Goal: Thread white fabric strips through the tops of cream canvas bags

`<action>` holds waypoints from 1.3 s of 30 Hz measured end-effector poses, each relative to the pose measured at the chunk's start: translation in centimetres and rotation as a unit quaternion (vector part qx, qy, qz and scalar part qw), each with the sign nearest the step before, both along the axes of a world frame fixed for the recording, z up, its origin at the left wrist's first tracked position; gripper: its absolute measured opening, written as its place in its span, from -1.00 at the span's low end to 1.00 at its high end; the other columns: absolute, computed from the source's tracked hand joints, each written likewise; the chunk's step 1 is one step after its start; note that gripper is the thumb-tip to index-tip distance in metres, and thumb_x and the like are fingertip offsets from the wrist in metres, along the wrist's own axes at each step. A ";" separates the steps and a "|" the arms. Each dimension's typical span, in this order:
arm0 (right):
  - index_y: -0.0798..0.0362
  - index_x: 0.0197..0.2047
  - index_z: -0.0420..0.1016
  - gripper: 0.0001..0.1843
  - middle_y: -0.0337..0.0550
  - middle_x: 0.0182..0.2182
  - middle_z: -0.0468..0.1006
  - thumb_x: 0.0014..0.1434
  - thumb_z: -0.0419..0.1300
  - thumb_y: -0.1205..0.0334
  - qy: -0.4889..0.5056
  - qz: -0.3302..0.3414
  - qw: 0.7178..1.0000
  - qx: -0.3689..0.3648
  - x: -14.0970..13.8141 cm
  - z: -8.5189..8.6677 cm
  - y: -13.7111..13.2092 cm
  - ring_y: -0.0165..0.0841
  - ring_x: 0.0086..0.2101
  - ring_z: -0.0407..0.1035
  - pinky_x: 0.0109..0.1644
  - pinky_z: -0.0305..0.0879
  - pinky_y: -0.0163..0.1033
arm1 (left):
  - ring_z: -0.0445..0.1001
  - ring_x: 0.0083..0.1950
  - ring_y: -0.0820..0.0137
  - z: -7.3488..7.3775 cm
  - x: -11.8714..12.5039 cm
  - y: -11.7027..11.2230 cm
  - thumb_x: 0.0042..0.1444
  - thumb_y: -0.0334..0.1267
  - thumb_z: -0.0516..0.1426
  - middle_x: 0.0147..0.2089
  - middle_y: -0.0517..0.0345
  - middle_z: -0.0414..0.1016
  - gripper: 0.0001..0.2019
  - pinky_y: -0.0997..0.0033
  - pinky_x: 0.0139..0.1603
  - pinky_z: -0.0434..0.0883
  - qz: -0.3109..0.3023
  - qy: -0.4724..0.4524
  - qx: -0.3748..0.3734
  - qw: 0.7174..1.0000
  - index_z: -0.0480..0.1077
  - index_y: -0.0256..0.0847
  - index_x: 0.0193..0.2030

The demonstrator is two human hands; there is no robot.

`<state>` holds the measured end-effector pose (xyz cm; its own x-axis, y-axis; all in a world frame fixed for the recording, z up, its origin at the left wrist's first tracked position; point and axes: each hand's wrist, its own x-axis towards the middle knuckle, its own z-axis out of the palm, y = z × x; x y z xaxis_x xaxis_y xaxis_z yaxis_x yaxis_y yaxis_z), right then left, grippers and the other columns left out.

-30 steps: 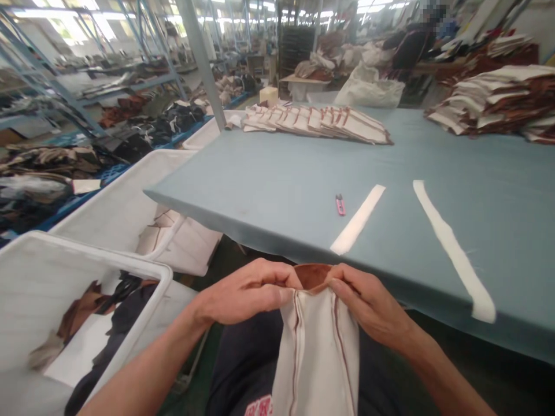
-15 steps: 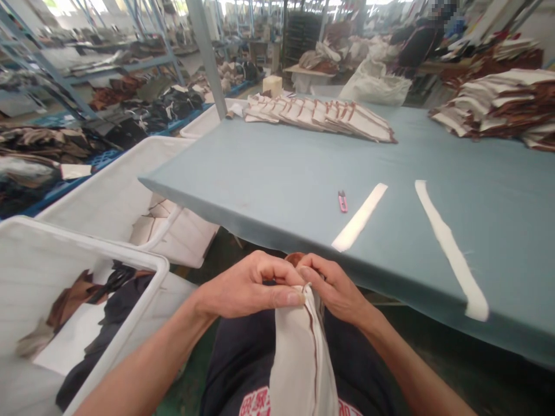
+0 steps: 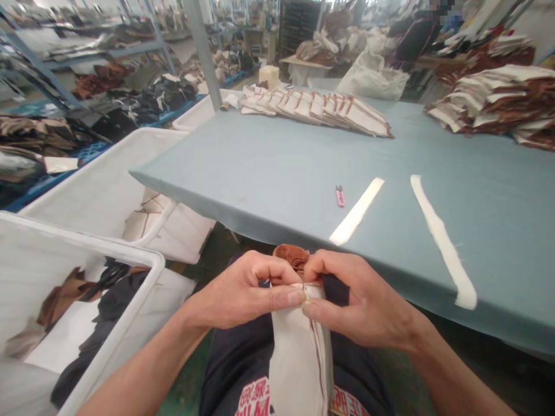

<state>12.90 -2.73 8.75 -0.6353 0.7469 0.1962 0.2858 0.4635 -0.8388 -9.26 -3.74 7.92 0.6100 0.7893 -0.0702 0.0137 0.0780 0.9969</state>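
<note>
Gripping cream sewn fabric [image 3: 295, 352] by top end
Pinched in left hand [image 3: 243, 292] and right hand [image 3: 364, 303], beside near edge of surface [image 3: 260, 167]

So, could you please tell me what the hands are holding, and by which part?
The left hand and right hand pinch the cream cloth by its upper edge, near the seam.

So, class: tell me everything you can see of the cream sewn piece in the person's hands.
The cream sewn piece is long and looks like soft cloth, with dark brown edging along a lengthwise seam and reddish-brown material showing at its top. The left hand and right hand pinch its cream upper edge near the seam, thumbs in front. It hangs down, slightly curved, before the person's dark clothing; whether it rests there is unclear. Its lower end runs out of view.
</note>
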 end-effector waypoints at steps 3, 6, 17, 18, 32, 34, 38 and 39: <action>0.05 -0.33 0.37 -0.82 -0.31 -0.38 0.44 0.29 0.27 0.22 0.008 0.028 0.998 -0.047 0.2 0.0 0.3 -0.48 -0.39 0.29 -0.30 0.22 -0.36 | 0.19 -0.43 0.55 -0.4 -0.1 -0.2 0.24 -0.19 0.27 -0.47 0.27 0.34 -0.77 0.58 -0.43 0.17 0.004 -0.008 0.011 1.000 0.54 -0.35 -0.34; 0.05 -0.30 0.42 -0.86 -0.30 -0.37 0.47 0.31 0.26 0.25 -0.010 0.026 0.998 -0.064 0.5 -0.2 0.3 -0.48 -0.39 0.31 -0.29 0.23 -0.37 | 0.24 -0.43 0.53 -0.9 -0.1 -0.3 0.25 -0.15 0.27 -0.46 0.23 0.38 -0.73 0.56 -0.42 0.21 0.014 -0.008 0.019 1.000 0.55 -0.37 -0.33; 0.05 -0.32 0.43 -0.87 -0.26 -0.38 0.50 0.29 0.23 0.27 0.015 0.012 0.996 -0.087 0.6 -0.8 0.5 -0.45 -0.40 0.32 -0.30 0.26 -0.35 | 0.33 -0.38 0.47 -0.5 0.9 -0.5 0.23 -0.16 0.22 -0.41 0.14 0.45 -0.76 0.52 -0.35 0.30 0.037 0.042 -0.007 0.998 0.52 -0.34 -0.33; 0.05 -0.32 0.43 -0.87 -0.26 -0.38 0.50 0.30 0.23 0.26 0.015 0.008 0.996 -0.088 0.7 -0.8 0.5 -0.45 -0.40 0.32 -0.31 0.26 -0.35 | 0.32 -0.39 0.48 -0.4 1.2 -0.6 0.20 -0.18 0.21 -0.43 0.16 0.43 -0.78 0.53 -0.36 0.29 0.051 0.044 -0.009 0.998 0.49 -0.32 -0.35; 0.03 -0.34 0.42 -0.95 -0.29 -0.44 0.51 0.12 0.21 0.36 -0.033 -0.057 0.997 0.048 0.9 0.4 -0.4 -0.42 -0.44 0.32 -0.31 0.23 -0.30 | 0.16 -0.45 0.53 1.0 2.8 -1.3 0.21 -0.23 0.16 -0.49 0.28 0.29 -0.78 0.54 -0.44 0.16 0.108 0.111 0.015 0.988 0.43 -0.30 -0.41; 0.04 -0.35 0.45 -0.95 -0.29 -0.44 0.53 0.13 0.21 0.37 -0.031 -0.045 0.998 0.036 1.2 0.6 -0.2 -0.43 -0.45 0.33 -0.33 0.23 -0.31 | 0.17 -0.46 0.54 1.3 3.0 -1.4 0.22 -0.27 0.16 -0.50 0.29 0.29 -0.79 0.55 -0.43 0.18 0.108 0.130 0.038 0.985 0.44 -0.29 -0.42; 0.06 -0.40 0.49 -0.90 -0.30 -0.46 0.56 0.12 0.22 0.42 -0.037 -0.030 0.999 0.016 1.5 1.0 0.1 -0.46 -0.48 0.35 -0.39 0.19 -0.34 | 0.23 -0.45 0.54 1.8 3.5 -1.6 0.21 -0.31 0.14 -0.51 0.28 0.34 -0.78 0.55 -0.42 0.21 0.116 0.162 0.090 0.976 0.42 -0.27 -0.46; 0.06 -0.40 0.50 -0.89 -0.30 -0.46 0.57 0.11 0.21 0.43 -0.043 -0.032 0.998 0.019 1.5 1.0 0.1 -0.47 -0.49 0.36 -0.40 0.17 -0.34 | 0.24 -0.46 0.53 1.9 3.7 -1.6 0.21 -0.32 0.13 -0.52 0.28 0.34 -0.78 0.55 -0.42 0.21 0.125 0.177 0.110 0.970 0.41 -0.26 -0.48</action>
